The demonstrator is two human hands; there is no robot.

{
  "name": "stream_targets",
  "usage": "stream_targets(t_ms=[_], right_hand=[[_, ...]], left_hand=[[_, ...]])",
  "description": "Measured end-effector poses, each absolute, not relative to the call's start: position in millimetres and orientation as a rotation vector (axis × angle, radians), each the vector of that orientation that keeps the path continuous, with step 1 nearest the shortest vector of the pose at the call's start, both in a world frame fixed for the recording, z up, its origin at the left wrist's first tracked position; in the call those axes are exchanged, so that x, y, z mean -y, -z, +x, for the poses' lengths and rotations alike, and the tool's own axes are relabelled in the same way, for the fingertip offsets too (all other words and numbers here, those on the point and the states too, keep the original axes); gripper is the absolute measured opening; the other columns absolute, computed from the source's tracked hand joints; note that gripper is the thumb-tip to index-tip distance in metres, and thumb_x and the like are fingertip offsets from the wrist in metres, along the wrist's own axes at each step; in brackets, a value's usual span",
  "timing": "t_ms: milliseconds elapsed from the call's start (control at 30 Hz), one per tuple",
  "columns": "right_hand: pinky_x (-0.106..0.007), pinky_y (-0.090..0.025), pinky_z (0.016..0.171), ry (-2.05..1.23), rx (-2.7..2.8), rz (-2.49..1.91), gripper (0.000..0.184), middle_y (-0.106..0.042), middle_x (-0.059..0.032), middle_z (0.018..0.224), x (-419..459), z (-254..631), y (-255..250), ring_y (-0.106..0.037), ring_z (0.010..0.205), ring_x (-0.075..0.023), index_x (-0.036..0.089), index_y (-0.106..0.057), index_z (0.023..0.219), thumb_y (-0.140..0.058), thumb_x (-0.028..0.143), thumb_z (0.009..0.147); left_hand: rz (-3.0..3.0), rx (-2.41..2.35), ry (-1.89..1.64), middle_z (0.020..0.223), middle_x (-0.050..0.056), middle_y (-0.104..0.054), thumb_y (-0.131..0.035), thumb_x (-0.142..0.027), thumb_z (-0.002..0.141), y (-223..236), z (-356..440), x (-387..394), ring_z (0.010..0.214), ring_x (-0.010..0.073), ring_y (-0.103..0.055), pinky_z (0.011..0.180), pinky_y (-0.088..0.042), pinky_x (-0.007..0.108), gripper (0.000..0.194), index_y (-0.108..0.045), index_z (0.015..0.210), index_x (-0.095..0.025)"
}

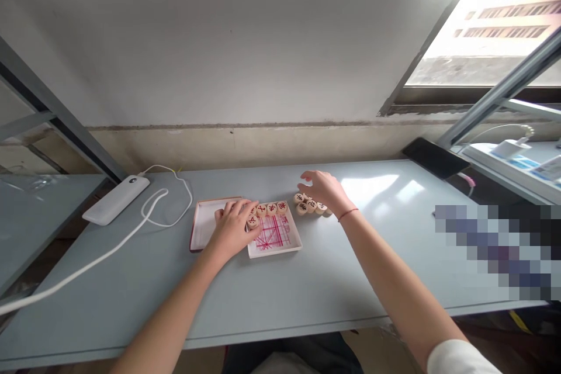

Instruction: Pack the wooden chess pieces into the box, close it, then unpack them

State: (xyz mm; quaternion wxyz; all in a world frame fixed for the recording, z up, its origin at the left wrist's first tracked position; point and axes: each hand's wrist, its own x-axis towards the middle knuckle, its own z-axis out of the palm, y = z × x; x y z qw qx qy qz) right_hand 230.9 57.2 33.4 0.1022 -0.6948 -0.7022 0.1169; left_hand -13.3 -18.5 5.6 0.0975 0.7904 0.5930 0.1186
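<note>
Left hand [234,227]: lies across the near-left side of the lined tray, with fingers spread and bent over the pieces at its corner; cannot tell if gripping one.
Right hand [323,189]: hovers over the loose pieces, curved, with a narrow gap between thumb and forefinger; shows nothing held in that gap.
Red string [348,214]: circles the right wrist.
Lined tray [287,250]: sits right of the empty tray, shallow and white, with red lines across the floor.
Tray pieces [272,208]: stand in a row along the far wall of the lined tray, plus one nearer at the left; carry characters on round, pale faces.
Loose pieces [311,205]: cluster on the table just right of the lined tray, partly under the right hand.
Empty tray [205,225]: lies open, white inside, partly behind the left hand.
White device [116,201]: rests at the far left, near a looping white cable [125,239].
Dark phone [433,158]: lies at the far right of the grey-blue table [272,298].
</note>
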Motion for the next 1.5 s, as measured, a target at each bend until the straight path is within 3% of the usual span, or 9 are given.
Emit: stream_targets(t_ms=[300, 433, 600, 733, 867, 1067, 1267, 1333, 1500], right_hand=[[-0.028, -0.045, 0.070, -0.409, 2.249, -2.150, 0.027, -0.071, -0.0127, 0.097, -92, 231, -24, -0.065, 0.089, -0.0258, 0.016, -0.072, 0.094, -0.066, 0.022, 0.069], [-0.029, -0.046, 0.073, -0.379, 2.193, -2.086, 0.042, -0.070, -0.0125, 0.101, -85, 230, -33, -0.065, 0.093, -0.0254, 0.014, -0.064, 0.114, -0.064, 0.024, 0.074], [-0.023, -0.048, 0.055, -0.907, 1.836, -1.564, 0.051, -0.070, -0.0075, 0.104, -43, 214, -45, -0.065, 0.062, -0.0132, 0.022, -0.052, 0.127, -0.061, 0.039, 0.080], [-0.020, -0.047, 0.049, -1.227, 1.686, -1.285, 0.049, -0.070, -0.0071, 0.101, -11, 195, -38, -0.066, 0.069, -0.0138, 0.022, -0.055, 0.119, -0.067, 0.043, 0.076], [-0.024, -0.054, 0.064, -1.344, 1.552, -1.127, 0.043, -0.070, -0.0086, 0.098, -2, 184, -25, -0.067, 0.081, -0.0160, 0.017, -0.058, 0.109, -0.068, 0.041, 0.076], [-0.027, -0.052, 0.067, -1.237, 1.591, -1.190, 0.030, -0.069, -0.0069, 0.091, -4, 195, -18, -0.066, 0.080, -0.0176, 0.016, -0.064, 0.099, -0.063, 0.038, 0.079], [-0.025, -0.051, 0.064, -0.979, 1.785, -1.240, 0.020, -0.064, -0.0060, 0.101, 0, 203, -22, -0.063, 0.081, -0.0154, 0.020, -0.067, 0.097, -0.057, 0.023, 0.079], [-0.026, -0.051, 0.069, -0.862, 1.931, -1.185, 0.023, -0.063, -0.0051, 0.102, 5, 200, -22, -0.062, 0.081, -0.0141, 0.023, -0.068, 0.096, -0.055, 0.016, 0.079], [-0.029, -0.050, 0.079, -0.664, 2.148, -1.079, 0.029, -0.065, -0.0049, 0.104, 17, 181, -17, -0.062, 0.089, -0.0163, 0.023, -0.066, 0.101, -0.054, 0.007, 0.080]], left_hand=[[2.337, -1.762, -0.418, 0.130, 0.007, -0.055, -0.058, -0.045, 0.083, -2, -16, 18, 0.119, 0.0296, -0.045, 0.093, -0.037, 0.048, 0.049, -0.052, 0.128, -0.026], [2.407, -1.759, -0.562, 0.125, 0.008, -0.058, -0.060, -0.043, 0.083, 0, -20, 15, 0.115, 0.0297, -0.048, 0.092, -0.039, 0.049, 0.046, -0.054, 0.124, -0.025], [2.602, -1.471, -0.890, 0.119, 0.008, -0.059, -0.059, -0.037, 0.087, -8, -17, 10, 0.110, 0.0245, -0.053, 0.097, -0.041, 0.043, 0.038, -0.055, 0.122, -0.024], [2.601, -1.258, -0.998, 0.117, 0.007, -0.059, -0.053, -0.040, 0.090, -14, -2, 8, 0.106, 0.0211, -0.059, 0.091, -0.049, 0.035, 0.041, -0.050, 0.128, -0.025], [2.566, -1.204, -1.017, 0.113, 0.004, -0.060, -0.047, -0.032, 0.094, -9, 7, 8, 0.098, 0.0179, -0.063, 0.083, -0.051, 0.031, 0.029, -0.053, 0.122, -0.026], [2.450, -1.250, -0.915, 0.106, 0.004, -0.061, -0.054, -0.024, 0.088, -1, -1, 13, 0.079, 0.0123, -0.062, 0.077, -0.049, 0.028, 0.014, -0.060, 0.101, -0.021], [2.596, -1.393, -0.608, 0.096, 0.001, -0.070, -0.061, -0.022, 0.081, -7, -4, 16, 0.099, 0.0216, -0.059, 0.087, -0.033, 0.040, 0.004, -0.061, 0.077, -0.021], [2.615, -1.410, -0.563, 0.102, 0.002, -0.069, -0.062, -0.023, 0.079, -7, -5, 16, 0.103, 0.0231, -0.056, 0.086, -0.032, 0.039, 0.001, -0.063, 0.080, -0.022], [2.624, -1.441, -0.517, 0.117, 0.005, -0.062, -0.063, -0.026, 0.075, -8, -13, 13, 0.110, 0.0253, -0.051, 0.088, -0.033, 0.040, 0.029, -0.060, 0.104, -0.025]])
